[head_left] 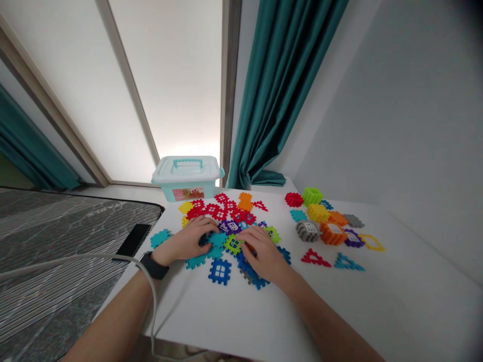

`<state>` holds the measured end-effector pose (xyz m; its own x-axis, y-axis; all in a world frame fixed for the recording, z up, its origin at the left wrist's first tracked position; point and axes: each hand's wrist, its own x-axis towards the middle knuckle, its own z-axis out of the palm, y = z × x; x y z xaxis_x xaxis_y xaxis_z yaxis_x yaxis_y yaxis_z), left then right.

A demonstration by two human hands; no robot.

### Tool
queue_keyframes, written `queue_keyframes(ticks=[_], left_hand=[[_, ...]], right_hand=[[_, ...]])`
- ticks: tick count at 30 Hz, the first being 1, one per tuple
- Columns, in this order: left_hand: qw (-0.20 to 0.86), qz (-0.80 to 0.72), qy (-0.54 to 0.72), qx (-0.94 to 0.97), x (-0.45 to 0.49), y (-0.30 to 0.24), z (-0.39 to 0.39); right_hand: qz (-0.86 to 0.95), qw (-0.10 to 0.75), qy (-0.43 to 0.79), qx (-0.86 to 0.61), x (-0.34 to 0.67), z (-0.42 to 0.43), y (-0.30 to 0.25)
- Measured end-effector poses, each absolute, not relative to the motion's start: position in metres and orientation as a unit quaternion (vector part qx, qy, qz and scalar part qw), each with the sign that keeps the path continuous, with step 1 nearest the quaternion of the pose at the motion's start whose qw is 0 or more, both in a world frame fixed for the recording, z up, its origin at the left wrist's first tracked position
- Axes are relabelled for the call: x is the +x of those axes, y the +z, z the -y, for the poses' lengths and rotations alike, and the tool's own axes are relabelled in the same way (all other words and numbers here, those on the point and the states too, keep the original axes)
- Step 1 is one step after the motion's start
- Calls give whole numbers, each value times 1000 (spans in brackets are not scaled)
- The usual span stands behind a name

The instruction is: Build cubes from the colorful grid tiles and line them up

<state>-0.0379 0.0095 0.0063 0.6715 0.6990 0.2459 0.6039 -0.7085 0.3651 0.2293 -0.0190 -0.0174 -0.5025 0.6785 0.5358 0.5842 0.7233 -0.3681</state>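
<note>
My left hand [194, 239] curves over a pile of interlocking plastic building tiles, its thumb and fingers apart around a dark blue tile. Teal tiles [218, 239] lie at its fingertips. Across the pile, my right hand [266, 254] has bent fingers spread over the tiles, fingertips at a lime green window tile [232, 245]. Partly under that hand are blue tiles [256, 277]. Between the hands and slightly beyond lies a purple tile [230, 227]. A blue window tile [219, 271] rests flat nearer to me. What lies under both palms is hidden.
Red tiles [220, 213] and orange tiles [245, 202] spread behind the hands. Colour-sorted stacks, including an orange stack [332, 234], stand on the right of the white table [226, 317]. A lidded box [187, 178] is at the back; a phone [133, 241] and cable [94, 255] are left.
</note>
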Motion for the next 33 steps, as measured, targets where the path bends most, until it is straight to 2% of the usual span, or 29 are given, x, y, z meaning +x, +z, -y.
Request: queue_keyframes(ticks=[8,13,27,33], left_hand=[[142,-366,186,901,-38,6,-9],[191,-368,212,885,-37,10,-5],[211,-376,355,829,-34,23,3],[281,-365,438,772,-28,13,-1]], right_hand=[[860,335,85,-375,230,19,-17],[858,327,101,-384,230,20,-14],[855,317,124,-392,230,20,-16],[845,326,130,-403,225,23,-17]])
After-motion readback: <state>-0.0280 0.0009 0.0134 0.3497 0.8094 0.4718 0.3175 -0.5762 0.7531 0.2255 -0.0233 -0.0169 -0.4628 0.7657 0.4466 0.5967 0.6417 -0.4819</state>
